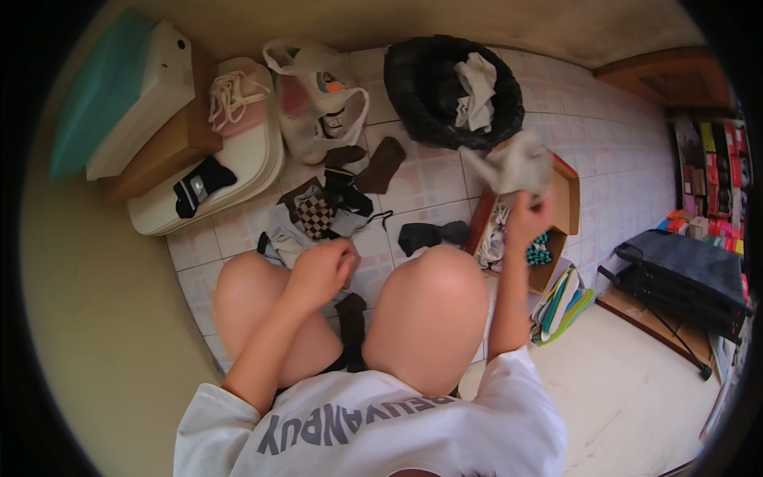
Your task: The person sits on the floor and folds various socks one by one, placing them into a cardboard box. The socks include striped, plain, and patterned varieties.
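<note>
My right hand (530, 217) grips a crumpled, whitish piece of paper or cloth (521, 164), blurred, above an open cardboard shoebox (551, 262). Inside that box lie crumpled white material (493, 241) and a teal-and-black checked item (539, 249). Just beyond stands a bin lined with a black plastic bag (411, 89), with crumpled white material (477, 89) in it. My left hand (322, 268) hovers by my left knee with curled fingers; whether it holds anything is unclear. Ahead of it is a loose pile of socks, including a brown checkered sock (316, 216) and a grey one (349, 222).
Dark socks (432, 235) and a brown sock (381, 164) lie on the tiled floor. Stacked white lids (262, 161) hold a black sock (205, 182) and white laces (232, 98). Nearby are a plastic bag of shoes (322, 113), insoles (560, 304) and a folding chair (679, 274).
</note>
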The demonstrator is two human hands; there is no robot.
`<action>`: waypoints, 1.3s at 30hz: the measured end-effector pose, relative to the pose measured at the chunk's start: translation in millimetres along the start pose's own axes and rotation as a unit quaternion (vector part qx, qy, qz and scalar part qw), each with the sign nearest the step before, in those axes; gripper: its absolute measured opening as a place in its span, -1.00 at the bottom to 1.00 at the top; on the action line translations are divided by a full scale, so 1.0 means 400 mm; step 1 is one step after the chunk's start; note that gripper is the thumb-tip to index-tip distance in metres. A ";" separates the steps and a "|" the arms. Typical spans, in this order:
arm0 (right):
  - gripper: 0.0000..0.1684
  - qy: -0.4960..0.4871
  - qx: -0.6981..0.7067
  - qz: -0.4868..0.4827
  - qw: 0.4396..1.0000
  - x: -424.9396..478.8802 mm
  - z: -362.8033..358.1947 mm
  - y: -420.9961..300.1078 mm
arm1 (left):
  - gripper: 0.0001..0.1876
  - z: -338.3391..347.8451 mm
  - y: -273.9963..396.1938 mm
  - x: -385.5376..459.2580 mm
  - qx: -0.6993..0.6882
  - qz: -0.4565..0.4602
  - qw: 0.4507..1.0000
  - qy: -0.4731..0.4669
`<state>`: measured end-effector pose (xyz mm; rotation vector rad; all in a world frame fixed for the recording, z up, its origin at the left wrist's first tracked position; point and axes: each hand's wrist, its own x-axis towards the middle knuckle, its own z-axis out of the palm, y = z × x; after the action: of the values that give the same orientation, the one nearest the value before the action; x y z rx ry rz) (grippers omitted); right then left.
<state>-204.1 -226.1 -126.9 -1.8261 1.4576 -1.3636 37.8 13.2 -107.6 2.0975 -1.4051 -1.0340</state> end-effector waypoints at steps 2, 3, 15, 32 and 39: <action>-0.67 0.060 -0.025 -0.092 0.994 0.116 -0.001 -0.082 | -0.78 -0.002 0.005 -0.003 -0.007 0.022 1.000 -0.010; -0.59 0.085 0.020 -0.113 0.990 0.168 0.036 -0.130 | -0.78 -0.002 0.005 -0.004 0.004 0.015 1.000 -0.022; -0.69 -0.225 -0.207 -0.348 0.886 0.210 0.341 -0.193 | -0.81 -0.006 -0.007 -0.036 0.082 -0.006 0.994 -0.068; -0.63 -0.689 -0.241 -0.394 0.559 -0.236 0.577 0.185 | -0.79 -0.047 -0.007 -0.078 0.036 0.028 0.997 -0.056; -0.59 -0.612 -0.208 -0.343 0.682 -0.210 0.572 0.102 | -0.78 -0.066 -0.015 -0.086 0.049 0.006 0.997 -0.060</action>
<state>-20.1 -217.4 -291.5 -2.7813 0.2914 0.2941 54.0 45.1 -82.6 2.1233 -1.5537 -1.1241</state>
